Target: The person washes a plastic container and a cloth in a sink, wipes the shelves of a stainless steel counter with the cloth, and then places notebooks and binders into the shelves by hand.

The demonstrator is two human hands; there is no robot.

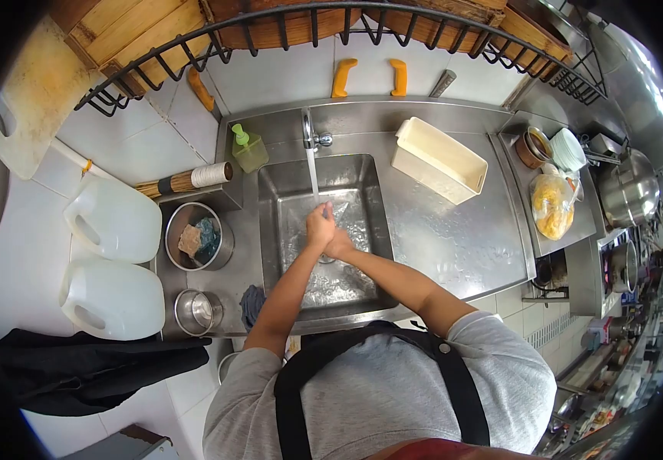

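Water runs from the tap [310, 138] into the steel sink [270, 192], and both hands are in the stream. My left hand [319, 228] lies on top, its fingers closed around my right hand. Underneath it is my right hand [339, 245], pressed against the left, with its fingers mostly hidden. No tool or dish shows between the hands. Beneath them, the sink's bottom is wet and splashed.
A green soap bottle [250, 149] stands behind the sink's left corner. Left of it are a steel pot [172, 238] with scrubbers and a steel cup [195, 312]. A cream plastic bin [423, 165] sits on the right counter. A black wire rack [278, 21] hangs above.
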